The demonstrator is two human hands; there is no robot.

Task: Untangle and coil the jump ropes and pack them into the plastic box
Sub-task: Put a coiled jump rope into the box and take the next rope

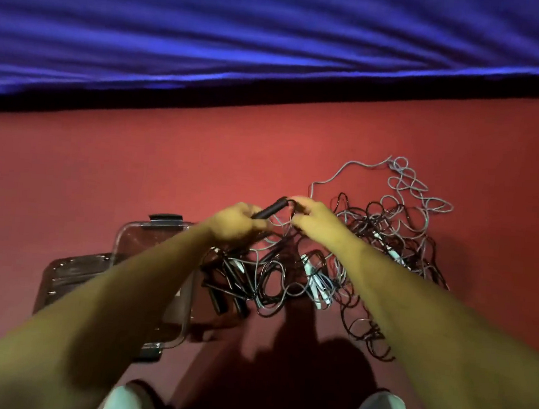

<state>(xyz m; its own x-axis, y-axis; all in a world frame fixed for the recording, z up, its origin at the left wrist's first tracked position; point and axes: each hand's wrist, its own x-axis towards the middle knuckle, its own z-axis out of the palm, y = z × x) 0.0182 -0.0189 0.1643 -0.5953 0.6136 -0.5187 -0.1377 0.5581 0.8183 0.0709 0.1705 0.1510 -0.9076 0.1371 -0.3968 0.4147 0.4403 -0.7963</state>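
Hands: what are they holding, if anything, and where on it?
The left hand grips the near end of a black rope handle; the right hand seems to pinch its far end.

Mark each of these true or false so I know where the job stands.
1. The left hand grips a black handle. True.
2. The ropes lie coiled inside the plastic box. False: they are a loose tangle on the red floor, outside the box.
3. The plastic box sits to the left of the tangle. True.
4. Every rope in the heap is black. False: a grey rope loops through it and out at the far side.
5. The right hand lies flat on the floor. False: it is raised, and its fingers pinch the far end of the black handle.
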